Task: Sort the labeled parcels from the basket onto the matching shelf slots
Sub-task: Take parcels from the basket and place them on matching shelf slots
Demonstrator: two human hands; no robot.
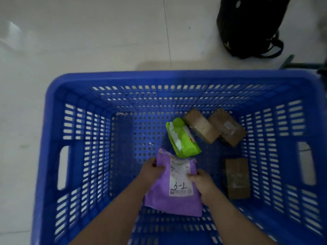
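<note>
Both my hands reach down into a big blue perforated basket [53,121]. They hold a purple soft parcel [168,200] with a white label that bears handwritten marks. My left hand [150,171] grips the parcel's upper left edge. My right hand [203,183] pinches its right edge beside the label. A green soft parcel [184,138] lies on the basket floor just beyond. Two brown cardboard boxes [201,125] [227,127] lie at the far right of the floor. A third brown box [238,177] lies at the near right.
The basket stands on a pale tiled floor [88,41]. A black bag [247,25] sits on the floor beyond the basket's far right corner. A dark bar [300,65] shows at the right edge. No shelf is in view.
</note>
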